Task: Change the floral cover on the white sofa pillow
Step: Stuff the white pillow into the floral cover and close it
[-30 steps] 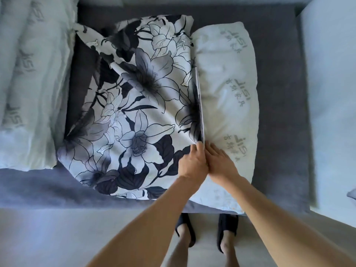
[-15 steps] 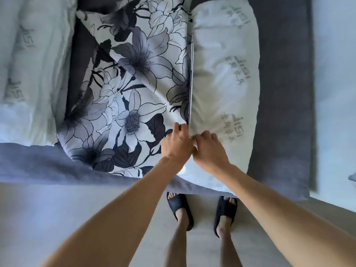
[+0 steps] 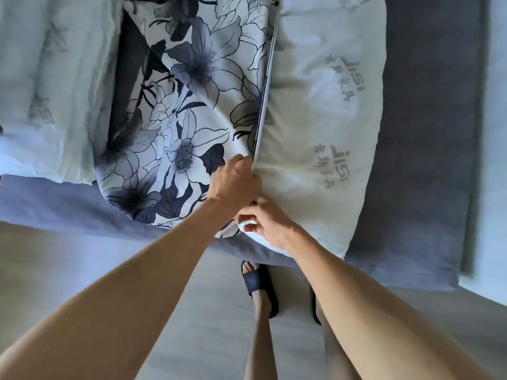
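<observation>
**Cover half on, both hands working the open edge at the sofa's front**

Pillow [image 3: 323,138] lies lengthwise on the grey sofa seat [image 3: 422,133], its near end overhanging the seat's front edge toward the person. White, printed with grey logos. Its right-hand portion is bare; the floral cover [image 3: 192,111] wraps the left-hand portion and slumps loose toward the seat's left side, where it meets a second white cushion [image 3: 41,86].

The cover's open edge [image 3: 264,86] runs as a straight pale line down the pillow's length, from the far side of the seat to the hands. It looks like a zipper or hemmed band (teeth not resolvable).

Left hand [image 3: 236,182]: fingers curled, gripping the cover's edge where that line ends. Likely reason: to keep the fabric taut and the mouth of the cover held in place.

Right hand [image 3: 266,223]: just nearer the front edge, touching the left hand, thumb and fingers pinching a fold of white fabric at the pillow's near end. Judged purpose: to bunch the filling or pull the pillow corner so the cover can slide relative to it. Whether the cover is going on or coming off cannot be settled from this view alone.

Pillow sits at the front edge presumably so the person, standing in dark slippers [image 3: 260,286] on the floor, can reach both ends of the seam without leaning.

Risk: loose fabric catching at the corner.
</observation>
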